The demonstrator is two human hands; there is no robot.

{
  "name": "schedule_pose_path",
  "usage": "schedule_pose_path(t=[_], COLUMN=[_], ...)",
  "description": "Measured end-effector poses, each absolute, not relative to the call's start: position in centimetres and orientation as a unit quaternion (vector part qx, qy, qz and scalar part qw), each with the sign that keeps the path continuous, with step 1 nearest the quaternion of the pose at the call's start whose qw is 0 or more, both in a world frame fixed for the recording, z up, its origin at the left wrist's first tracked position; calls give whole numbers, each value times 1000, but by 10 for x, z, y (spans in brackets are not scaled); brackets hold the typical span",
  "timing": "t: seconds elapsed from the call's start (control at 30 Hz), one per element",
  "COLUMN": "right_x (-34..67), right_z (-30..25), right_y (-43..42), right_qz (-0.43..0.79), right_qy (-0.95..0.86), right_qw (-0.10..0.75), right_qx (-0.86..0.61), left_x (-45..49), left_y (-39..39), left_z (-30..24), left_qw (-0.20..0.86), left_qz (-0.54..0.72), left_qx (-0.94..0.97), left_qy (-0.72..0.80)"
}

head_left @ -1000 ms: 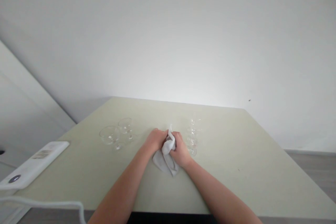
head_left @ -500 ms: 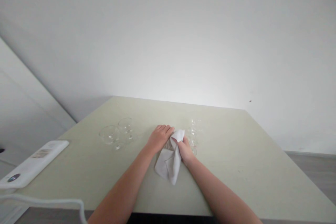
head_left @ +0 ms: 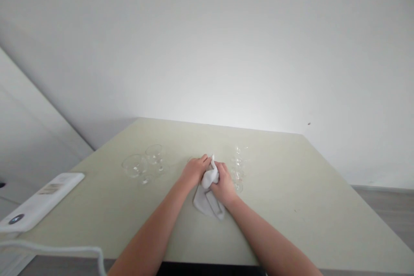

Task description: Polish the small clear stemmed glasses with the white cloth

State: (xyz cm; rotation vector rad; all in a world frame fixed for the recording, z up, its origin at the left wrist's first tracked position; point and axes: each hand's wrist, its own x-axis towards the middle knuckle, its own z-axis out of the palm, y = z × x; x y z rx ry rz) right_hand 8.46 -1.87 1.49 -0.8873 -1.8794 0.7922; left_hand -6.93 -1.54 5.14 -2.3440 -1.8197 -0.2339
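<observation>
Your left hand [head_left: 195,171] and right hand [head_left: 223,184] are pressed together at the middle of the bench [head_left: 291,207], both curled tight around a pale grey cloth [head_left: 207,198]. The cloth is bunched between your palms. A twisted tip pokes up above your knuckles, and a loose fold drops onto the bench surface on the side nearest you. You cannot tell whether anything is wrapped inside the bunch, because fabric and fingers hide it.

To your left, well apart from the hands, two shallow clear glasses stand upright just beside each other: the front glass [head_left: 135,166] nearer you, the rear glass [head_left: 154,155] behind it and a little to the right. Just beside your right hand, on its far side, sits a cluster of clear glassware [head_left: 238,168]. Its outlines are too faint against the bench to count the pieces.

At the left edge of the bench lies a flat white device [head_left: 42,200] with a dark round mark at its near end. A white cable [head_left: 64,250] runs past the near left corner
</observation>
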Motion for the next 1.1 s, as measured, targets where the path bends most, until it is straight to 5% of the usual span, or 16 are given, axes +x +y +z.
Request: schedule_pose_path(t=[0.23, 0.57, 0.93, 1.1], right_x=[79, 72, 75, 75], right_z=[11, 4, 11, 9], right_y=[-20, -13, -21, -17], right_qz=[303, 565, 369, 443], right_qy=[-770, -531, -733, -648], right_qw=[449, 480, 482, 521], right_qx=[-335, -411, -307, -334], left_x=[-67, -76, -81, -75], left_y=[-13, -13, -12, -11], left_z=[51, 53, 54, 49], left_qw=[74, 155, 113, 167], left_qz=[-75, -177, -124, -178], left_qx=[-770, -807, -804, -811], left_qy=[-629, -541, -571, -531])
